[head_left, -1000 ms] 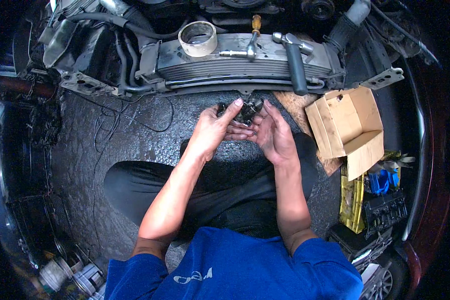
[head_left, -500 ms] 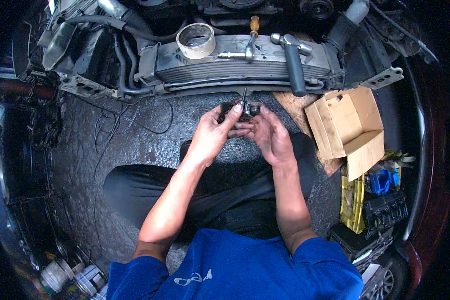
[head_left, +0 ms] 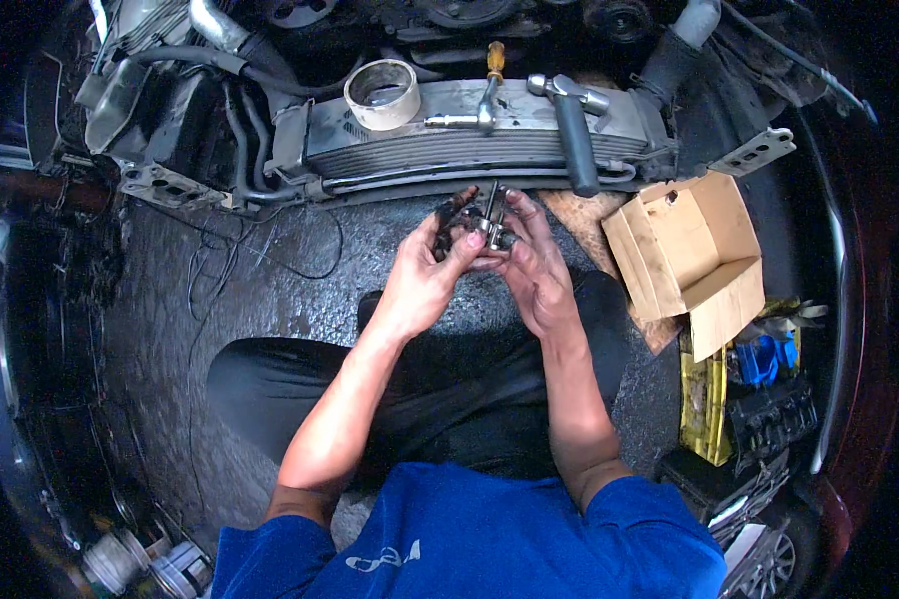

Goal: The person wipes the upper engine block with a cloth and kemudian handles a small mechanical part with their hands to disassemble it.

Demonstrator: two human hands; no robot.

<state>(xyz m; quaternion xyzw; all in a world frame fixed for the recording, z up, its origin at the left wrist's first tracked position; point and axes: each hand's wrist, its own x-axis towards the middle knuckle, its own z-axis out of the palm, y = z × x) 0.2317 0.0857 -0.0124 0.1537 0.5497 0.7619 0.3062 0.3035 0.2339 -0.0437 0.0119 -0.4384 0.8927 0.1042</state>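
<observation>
Between my hands, in front of the vehicle's front end, is a small dark and silvery metal part point(head_left: 490, 230) with a thin rod standing up from it. My left hand point(head_left: 422, 275) is closed on it, the thumb pressed against its near side. On the other side my right hand point(head_left: 541, 280) grips the same part with bent fingers, its index finger raised close to the rod. Both sets of fingertips are blackened. The underside of the part is hidden by my fingers, and its exact kind cannot be made out.
On the finned cooler point(head_left: 440, 155) ahead lie a whitish ring point(head_left: 383, 95), a ratchet with an amber handle point(head_left: 494, 75) and a dark-handled hammer point(head_left: 574, 140). An open cardboard box point(head_left: 659, 270) stands right, near a yellow crate point(head_left: 704, 409). A black cable point(head_left: 310, 275) lies on the wet floor.
The part has turned and come slightly nearer in my hands, showing more bright metal. My right index finger has lifted and stretched forward, and my left fingers have spread a little.
</observation>
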